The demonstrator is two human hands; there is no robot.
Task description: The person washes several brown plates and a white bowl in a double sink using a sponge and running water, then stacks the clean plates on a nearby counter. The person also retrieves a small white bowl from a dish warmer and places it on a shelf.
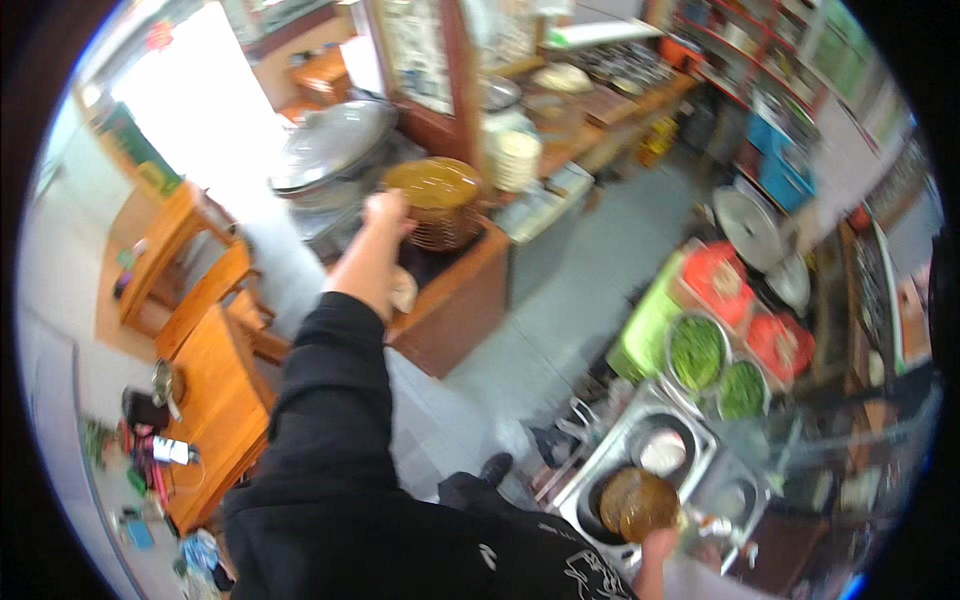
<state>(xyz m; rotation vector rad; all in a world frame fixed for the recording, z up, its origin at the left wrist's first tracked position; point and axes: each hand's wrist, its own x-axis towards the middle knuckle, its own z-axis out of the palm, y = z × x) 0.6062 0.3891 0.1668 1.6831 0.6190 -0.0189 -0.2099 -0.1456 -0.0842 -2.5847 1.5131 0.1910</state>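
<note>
My left hand [388, 211] is stretched out to the upper left, its fingers closed at the near-left rim of a tall stack of brown bowls [442, 202]. The stack stands on the dark top of a brown counter block [457, 307]. My right hand [658, 546], at the lower right, grips the edge of brown bowls or plates [637, 506] over a stainless steel sink [585, 517]. How many pieces it holds is blurred. A whitish round dish [663, 451] lies in the sink's far part.
Beyond the left hand stands a big lidded metal pot [334, 146]. Two metal bowls of chopped greens [697, 352] and red bags [716, 281] sit beside the sink, near a green bin [645, 322]. An orange wooden table [217, 420] is at left.
</note>
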